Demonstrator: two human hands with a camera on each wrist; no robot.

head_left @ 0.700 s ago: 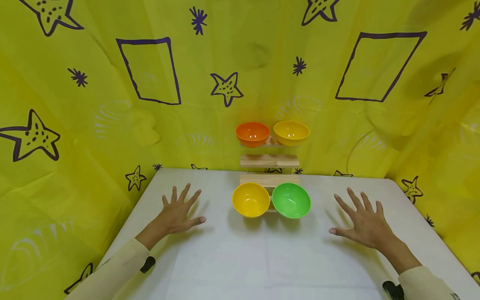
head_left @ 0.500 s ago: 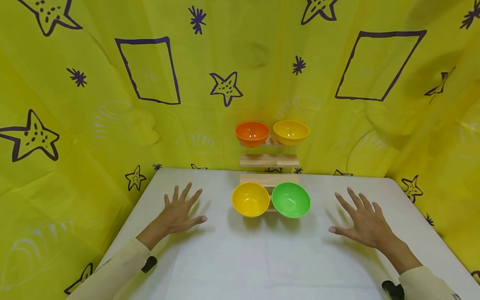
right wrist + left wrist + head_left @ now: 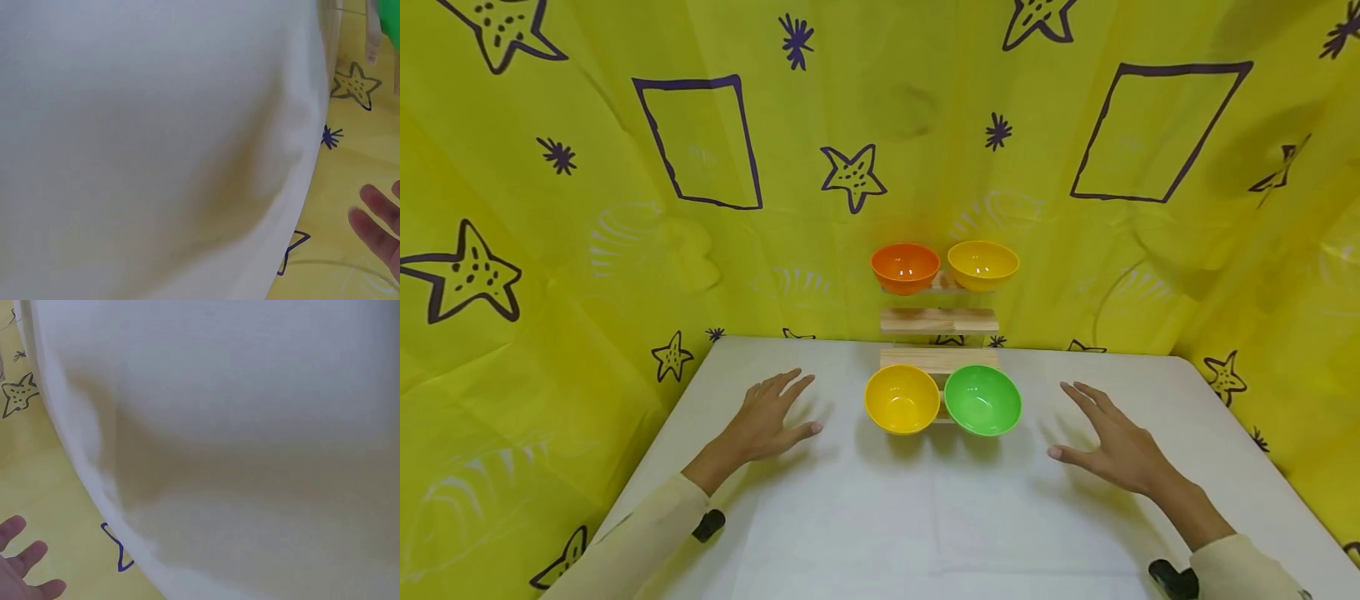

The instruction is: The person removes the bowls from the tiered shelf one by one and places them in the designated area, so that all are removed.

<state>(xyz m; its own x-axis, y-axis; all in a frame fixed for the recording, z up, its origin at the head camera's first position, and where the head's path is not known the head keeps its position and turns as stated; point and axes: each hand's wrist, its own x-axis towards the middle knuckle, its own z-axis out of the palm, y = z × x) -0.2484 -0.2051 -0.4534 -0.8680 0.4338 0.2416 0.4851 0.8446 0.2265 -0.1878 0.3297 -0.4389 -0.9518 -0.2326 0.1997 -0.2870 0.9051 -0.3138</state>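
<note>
Above the white table, my left hand (image 3: pixel 762 425) hovers to the left of the bowls, fingers relaxed and holding nothing. My right hand (image 3: pixel 1120 450) is held over the table on the other side, also relaxed, its thumb pointing inward. Between them a yellow bowl (image 3: pixel 902 401) and a green bowl (image 3: pixel 982 401) sit side by side at the front of a wooden tiered rack (image 3: pixel 938 321). On its top tier stand an orange bowl (image 3: pixel 906 268) and a second yellow bowl (image 3: pixel 983 266). Fingertips (image 3: pixel 31 556) show at the lower left in the left wrist view.
White cloth covers the table (image 3: pixel 850 517). A yellow curtain (image 3: pixel 925 100) with drawn stars and frames surrounds it at the back and both sides. The rack stands near the back edge.
Both hands have shifted slightly inward toward the bowls. Their spread fingers have drawn closer together and turned. The bowls and rack have stayed put.
</note>
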